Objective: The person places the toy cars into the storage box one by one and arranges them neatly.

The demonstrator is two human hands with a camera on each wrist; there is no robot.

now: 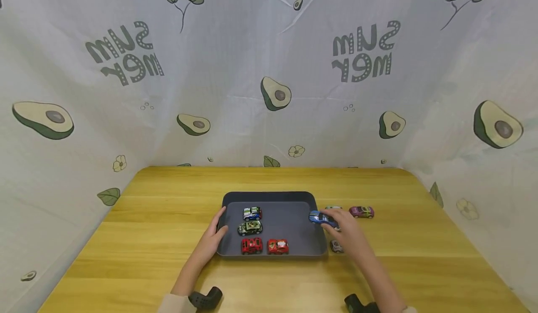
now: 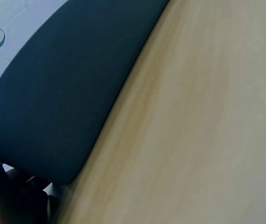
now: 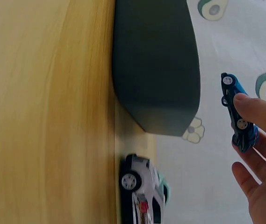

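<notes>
A dark grey tray [image 1: 290, 226] stands on the table. My left hand [image 1: 208, 240] grips its left rim, the thumb lying over the edge. Above the tray's right rim, my right hand [image 1: 350, 234] pinches a blue toy car [image 1: 318, 217]. In the right wrist view, this blue car [image 3: 239, 112] sits between thumb and fingertips, clear of the tray's wall [image 3: 156, 60]. Inside the tray, on the left, are a white-and-blue toy car [image 1: 252, 213] and a camouflage one [image 1: 250, 228]. Two red toy cars, one left [image 1: 251, 245] and one right [image 1: 278, 246], stand along the front.
Right of the tray, a purple toy car [image 1: 361, 211] stands on the wooden table [image 1: 420, 243]. A silver-grey toy car [image 1: 336, 246] is by the tray's front right corner. Another, pale car [image 1: 334, 207] is partly hidden behind my right hand. A printed cloth [image 1: 235, 70] hangs behind.
</notes>
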